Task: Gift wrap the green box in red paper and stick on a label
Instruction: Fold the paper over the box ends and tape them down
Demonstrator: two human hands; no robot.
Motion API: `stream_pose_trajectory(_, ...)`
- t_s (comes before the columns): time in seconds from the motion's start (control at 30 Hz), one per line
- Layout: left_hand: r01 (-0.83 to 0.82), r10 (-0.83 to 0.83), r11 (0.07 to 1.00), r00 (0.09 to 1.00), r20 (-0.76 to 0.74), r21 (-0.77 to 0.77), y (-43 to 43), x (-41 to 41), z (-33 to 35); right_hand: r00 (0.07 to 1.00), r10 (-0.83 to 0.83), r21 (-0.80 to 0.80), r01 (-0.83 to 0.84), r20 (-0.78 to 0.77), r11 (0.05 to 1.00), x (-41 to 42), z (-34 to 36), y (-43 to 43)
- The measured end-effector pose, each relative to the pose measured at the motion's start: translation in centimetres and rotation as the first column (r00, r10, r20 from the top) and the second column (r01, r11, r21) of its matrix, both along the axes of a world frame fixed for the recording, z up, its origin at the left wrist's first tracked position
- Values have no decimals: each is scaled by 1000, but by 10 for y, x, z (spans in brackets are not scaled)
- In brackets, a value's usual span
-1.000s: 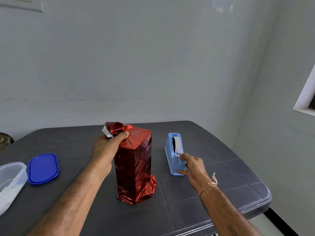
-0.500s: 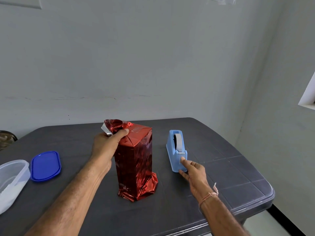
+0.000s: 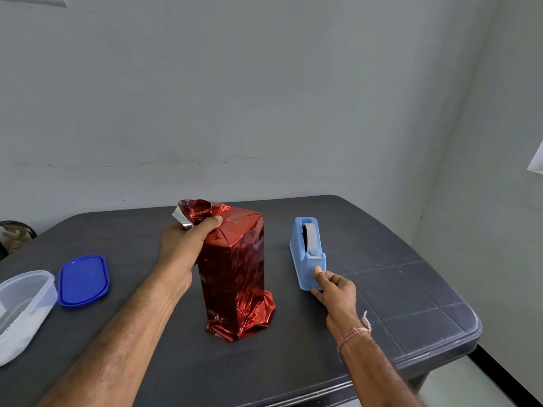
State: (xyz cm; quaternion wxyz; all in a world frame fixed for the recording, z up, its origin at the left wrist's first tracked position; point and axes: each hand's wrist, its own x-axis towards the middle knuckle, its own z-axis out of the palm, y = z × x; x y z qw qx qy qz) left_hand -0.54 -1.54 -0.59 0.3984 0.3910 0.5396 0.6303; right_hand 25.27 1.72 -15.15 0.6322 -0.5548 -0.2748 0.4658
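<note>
The box stands upright in the middle of the dark table (image 3: 411,304), fully covered in shiny red paper (image 3: 235,268); no green shows. The paper is crumpled at the base, and a loose flap with a silver underside sticks up at the top left. My left hand (image 3: 182,248) grips the top left corner of the wrapped box, thumb pressing the folded paper down on top. To the right stands a light blue tape dispenser (image 3: 305,248) with a white roll. My right hand (image 3: 332,286) holds its near end, thumb on the front face, fingers curled at the base. No label is in view.
A blue oval lid (image 3: 83,280) lies flat at the left. Beside it, at the left edge, stands a clear plastic container (image 3: 23,309). The table's rounded front right corner is close to my right forearm. A wall runs behind the table.
My right hand has slid down from the dispenser's cutter to its near end. My left hand has kept its grip on the top of the wrapped box.
</note>
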Motion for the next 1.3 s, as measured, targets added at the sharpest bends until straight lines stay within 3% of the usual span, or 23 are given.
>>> stream_pose_trajectory(0.2,7,-7,1000,1000,6,3,-1,-1,-1,998,-38,-64,41,54,997,3,-2,7)
stream_pose_trajectory(0.37,11,-11,1000,1000,14,-8,-4,1,-1,957,-46,-94,77,288,993,7,-13,2)
stream_pose_trajectory(0.53,19,-19,1000,999,42,-14,-6,-3,0,944,78,-87,-53,320,995,10,-10,-26)
stream_pose_trajectory(0.67,40,-38,999,996,85,-27,-6,-2,0,890,266,122,-330,371,936,4,55,-48)
stream_pose_trajectory(0.73,46,-42,998,994,101,-34,-6,-3,0,747,391,168,-549,537,819,-6,108,-47)
stream_pose_trajectory(0.83,50,-45,998,992,117,-46,-7,-3,2,478,487,94,-778,731,622,-29,177,-31)
stream_pose_trajectory(0.9,59,-52,997,991,121,-50,-6,-3,3,267,529,-12,-886,806,464,-48,209,-17)
stream_pose_trajectory(0.97,60,-53,997,989,141,-52,-4,-5,3,65,537,-162,-916,841,366,-67,227,-2)
stream_pose_trajectory(1.1,73,-61,994,987,149,-78,-2,-7,4,-236,509,-434,-844,828,315,-96,243,25)
stream_pose_trajectory(1.3,92,-78,993,984,158,-79,4,-9,-1,-385,499,-583,-740,776,335,-116,253,29)
